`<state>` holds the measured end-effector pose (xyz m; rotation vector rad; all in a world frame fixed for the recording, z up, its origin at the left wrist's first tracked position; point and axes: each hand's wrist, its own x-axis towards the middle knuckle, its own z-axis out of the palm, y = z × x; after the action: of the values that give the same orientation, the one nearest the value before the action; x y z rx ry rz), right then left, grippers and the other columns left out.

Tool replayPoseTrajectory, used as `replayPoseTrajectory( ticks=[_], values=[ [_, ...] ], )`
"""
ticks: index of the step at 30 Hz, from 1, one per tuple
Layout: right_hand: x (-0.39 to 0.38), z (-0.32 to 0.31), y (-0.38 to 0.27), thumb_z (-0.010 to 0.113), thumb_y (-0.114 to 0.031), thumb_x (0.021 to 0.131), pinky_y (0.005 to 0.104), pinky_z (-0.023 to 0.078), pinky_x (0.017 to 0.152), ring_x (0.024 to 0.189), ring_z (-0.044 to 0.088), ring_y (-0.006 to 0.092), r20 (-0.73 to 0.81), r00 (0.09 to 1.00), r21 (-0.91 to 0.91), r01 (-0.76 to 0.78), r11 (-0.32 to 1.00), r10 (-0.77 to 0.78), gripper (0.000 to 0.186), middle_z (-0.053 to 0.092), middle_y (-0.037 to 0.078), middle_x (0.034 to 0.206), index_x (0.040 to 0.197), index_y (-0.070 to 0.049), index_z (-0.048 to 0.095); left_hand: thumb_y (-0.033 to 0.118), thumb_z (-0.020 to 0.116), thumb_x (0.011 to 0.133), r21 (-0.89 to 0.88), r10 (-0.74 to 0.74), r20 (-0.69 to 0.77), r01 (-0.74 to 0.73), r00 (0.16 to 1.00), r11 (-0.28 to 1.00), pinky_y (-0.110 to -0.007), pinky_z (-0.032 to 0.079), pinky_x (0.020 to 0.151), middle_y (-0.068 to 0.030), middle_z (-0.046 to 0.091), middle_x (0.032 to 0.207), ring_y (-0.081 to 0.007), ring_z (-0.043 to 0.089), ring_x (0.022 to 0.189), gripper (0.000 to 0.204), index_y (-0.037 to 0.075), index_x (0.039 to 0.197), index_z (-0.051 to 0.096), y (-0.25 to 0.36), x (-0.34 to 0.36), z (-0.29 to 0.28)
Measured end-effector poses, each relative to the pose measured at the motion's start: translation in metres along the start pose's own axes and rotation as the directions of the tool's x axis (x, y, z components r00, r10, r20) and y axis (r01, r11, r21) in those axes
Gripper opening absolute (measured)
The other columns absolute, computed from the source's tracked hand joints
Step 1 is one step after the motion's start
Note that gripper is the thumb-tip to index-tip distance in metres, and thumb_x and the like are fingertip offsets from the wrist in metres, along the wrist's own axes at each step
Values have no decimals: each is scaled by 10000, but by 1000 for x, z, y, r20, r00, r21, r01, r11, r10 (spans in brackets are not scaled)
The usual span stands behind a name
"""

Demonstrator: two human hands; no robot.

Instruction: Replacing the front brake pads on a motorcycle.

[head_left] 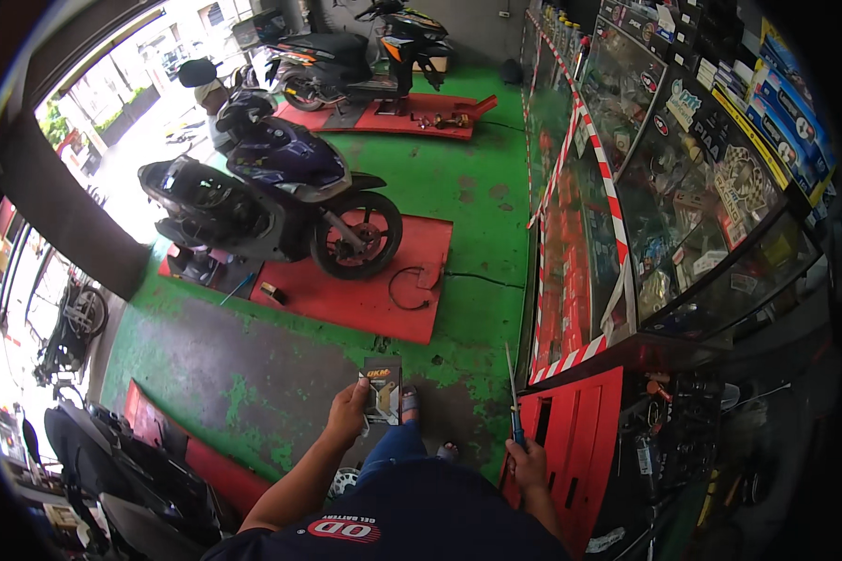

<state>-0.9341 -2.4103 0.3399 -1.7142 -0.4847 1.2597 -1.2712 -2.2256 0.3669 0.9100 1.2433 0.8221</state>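
Note:
My left hand (347,412) is closed on the edge of a flat black package (384,391), held out in front of my body. A gold-coloured shape like a brake pad shows on its front. Off to the right, my right hand (528,464) grips a long screwdriver (517,423) by its blue and black handle. The thin shaft points up and away from me. Both hands are apart from each other, and neither touches the motorbikes or the cabinet.
Ahead, a dark blue scooter (285,159) stands on a red lift plate (374,299), with a black cable loop near its front wheel. Another scooter (332,65) and a person (211,103) are farther off. A glass cabinet (692,187) lines the right; tools (683,430) lie below.

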Motion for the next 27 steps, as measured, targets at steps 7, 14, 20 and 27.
replayPoseTrajectory(
  ticks=[7,14,20,27],
  values=[
    [79,32,-17,719,-279,905,361,403,531,541,537,142,-182,976,-452,22,892,-116,329,563,37,596,734,-18,613,464,484,1077,214,84,24,-87,996,973,-301,475,760,-29,672,903,-111,578,832,522,-12,1098,696,50,121,0],
    [138,39,-39,727,-267,892,360,442,578,594,562,133,-291,945,-420,14,907,-149,281,575,39,626,802,-10,657,461,512,1065,197,-60,101,39,993,980,-302,460,738,-31,660,878,-114,560,795,506,-5,1058,708,82,231,24],
    [226,24,-78,716,-205,906,301,432,532,569,545,99,-334,932,-283,45,958,-142,210,580,-7,643,863,-6,664,404,540,1061,122,-137,250,109,959,987,-309,502,790,-73,711,985,-130,646,864,459,-28,1121,684,103,322,93],
    [335,-11,-176,741,-295,894,342,435,547,558,562,135,-241,968,-233,7,973,-64,319,594,46,621,795,-4,656,393,564,1054,26,-198,216,198,956,980,-294,515,761,-78,714,984,-131,669,837,455,-43,1128,671,132,446,203]
  ],
)
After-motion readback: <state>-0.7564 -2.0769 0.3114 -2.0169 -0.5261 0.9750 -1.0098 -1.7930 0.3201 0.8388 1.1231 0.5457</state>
